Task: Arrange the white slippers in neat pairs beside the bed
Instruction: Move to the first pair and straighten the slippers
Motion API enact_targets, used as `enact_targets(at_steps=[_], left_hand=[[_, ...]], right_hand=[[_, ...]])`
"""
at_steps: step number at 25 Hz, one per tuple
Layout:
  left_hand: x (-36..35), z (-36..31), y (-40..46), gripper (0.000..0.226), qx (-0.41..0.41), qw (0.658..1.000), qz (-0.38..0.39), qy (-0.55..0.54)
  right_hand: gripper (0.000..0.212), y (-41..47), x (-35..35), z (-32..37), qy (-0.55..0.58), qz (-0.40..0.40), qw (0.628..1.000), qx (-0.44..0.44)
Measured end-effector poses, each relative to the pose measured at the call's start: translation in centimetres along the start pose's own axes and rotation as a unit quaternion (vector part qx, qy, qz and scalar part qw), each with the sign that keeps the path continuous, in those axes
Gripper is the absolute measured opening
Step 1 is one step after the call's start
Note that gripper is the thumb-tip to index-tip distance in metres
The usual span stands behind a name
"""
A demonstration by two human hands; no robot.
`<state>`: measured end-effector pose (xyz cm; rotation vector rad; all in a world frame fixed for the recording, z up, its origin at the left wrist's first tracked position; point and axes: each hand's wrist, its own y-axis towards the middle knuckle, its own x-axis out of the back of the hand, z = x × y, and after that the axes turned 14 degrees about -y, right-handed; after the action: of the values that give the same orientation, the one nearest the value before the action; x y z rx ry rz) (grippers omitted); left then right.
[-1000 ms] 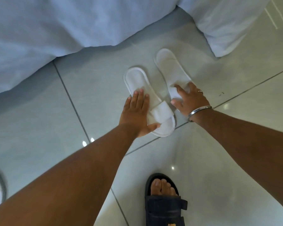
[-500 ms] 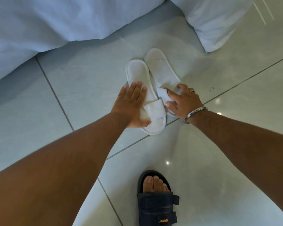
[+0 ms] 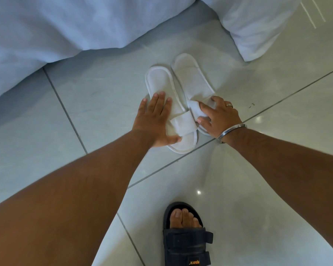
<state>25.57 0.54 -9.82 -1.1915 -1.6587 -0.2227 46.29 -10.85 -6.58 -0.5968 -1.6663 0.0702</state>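
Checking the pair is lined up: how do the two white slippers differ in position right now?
The left slipper sits nearer the person, its toe end past the right slipper, whose heel lies nearer the bedding. The left hand lies flat on the left slipper; the right hand curls over the right slipper's strap. Both are white, side by side, and angled alike.

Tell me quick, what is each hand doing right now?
Left hand: open, lying flat on the left slipper.
Right hand: fingers curled on the strap of the right slipper; whether it grips cannot be told.

Floor [image 3: 104, 104] left of slippers [image 3: 181, 89] open; bedding [image 3: 65, 25] overhangs beyond.
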Motion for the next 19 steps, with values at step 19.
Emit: enact_targets(at_steps=[19], left_hand=[[3.4,16.6,-21.4,0.089,0.101,0.993,-0.065,-0.019]], right_hand=[[0.063,0.2,8.7,15.5,-0.061,-0.201,0.948,0.24]])
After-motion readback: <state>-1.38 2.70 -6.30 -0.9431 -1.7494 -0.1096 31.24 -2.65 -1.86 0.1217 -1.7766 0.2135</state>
